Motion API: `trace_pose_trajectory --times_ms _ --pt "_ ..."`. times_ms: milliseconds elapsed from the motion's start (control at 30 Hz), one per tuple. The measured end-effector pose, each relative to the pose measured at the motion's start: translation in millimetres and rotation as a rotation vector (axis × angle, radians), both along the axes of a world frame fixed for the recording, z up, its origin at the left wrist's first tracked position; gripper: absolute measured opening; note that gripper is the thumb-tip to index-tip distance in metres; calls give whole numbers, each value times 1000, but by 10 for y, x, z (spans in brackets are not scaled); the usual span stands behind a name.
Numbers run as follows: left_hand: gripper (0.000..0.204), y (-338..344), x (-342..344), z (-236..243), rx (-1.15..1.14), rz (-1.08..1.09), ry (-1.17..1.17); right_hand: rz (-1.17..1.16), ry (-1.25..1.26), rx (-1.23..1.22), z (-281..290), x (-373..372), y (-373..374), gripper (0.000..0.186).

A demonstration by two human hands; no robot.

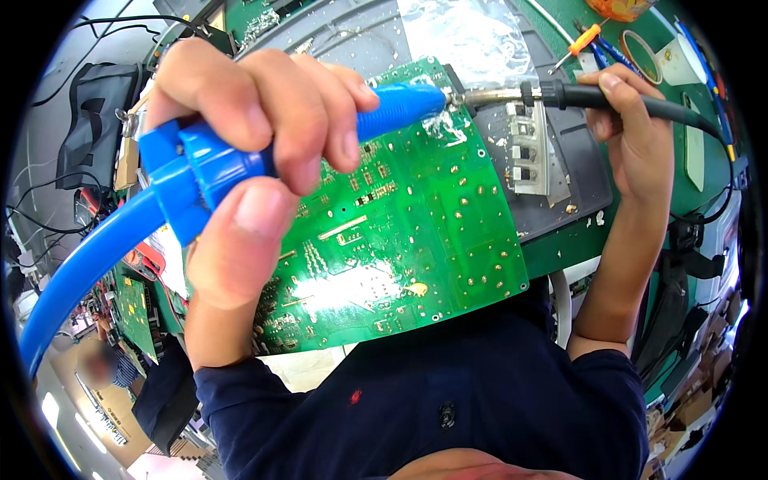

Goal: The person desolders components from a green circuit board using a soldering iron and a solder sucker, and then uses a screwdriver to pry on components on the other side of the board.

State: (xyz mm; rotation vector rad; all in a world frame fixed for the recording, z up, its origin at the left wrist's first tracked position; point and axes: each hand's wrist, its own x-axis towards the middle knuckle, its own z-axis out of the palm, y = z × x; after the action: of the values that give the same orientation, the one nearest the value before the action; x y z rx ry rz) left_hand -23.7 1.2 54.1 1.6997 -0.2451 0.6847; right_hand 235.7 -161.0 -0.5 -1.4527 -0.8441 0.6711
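Observation:
A large green circuit board [432, 216], solder side up, lies tilted in front of me, with its near edge by my shirt. My left hand [276, 112] is wrapped round a blue air nozzle [392, 110] on a thick blue hose [88, 260]. Its tip points right, over the board's far right corner. In my right hand [632, 120] is a soldering iron [560, 94], held like a pen. The iron's metal tip meets the nozzle's end above that corner; whether they touch, I cannot tell. Whitish residue [444, 126] lies on the board just below.
Beneath the board's far side is a grey mat [576, 172] with a clear plastic bag [468, 36] and a strip of small parts [526, 148]. An orange-handled screwdriver [584, 42] and a tape roll [640, 56] lie far right. Another board [138, 314] and black cables are at left.

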Motion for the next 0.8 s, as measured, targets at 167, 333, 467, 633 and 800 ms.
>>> trace_pose_trajectory --times_ms 167,333,467,633,800 --pt "28 -32 11 -39 47 231 -9 -10 -30 -44 44 5 -16 26" --pt "17 -110 34 -21 18 577 151 -26 3 -4 15 13 -4 25" --pt "44 -8 -18 -92 32 803 140 -35 0 4 12 -2 -8 25" --pt "80 -42 45 -101 146 986 159 -9 -2 13 -1 -1 13 24" --pt "64 -227 315 -57 103 1004 138 10 1 40 30 0 -25 29"
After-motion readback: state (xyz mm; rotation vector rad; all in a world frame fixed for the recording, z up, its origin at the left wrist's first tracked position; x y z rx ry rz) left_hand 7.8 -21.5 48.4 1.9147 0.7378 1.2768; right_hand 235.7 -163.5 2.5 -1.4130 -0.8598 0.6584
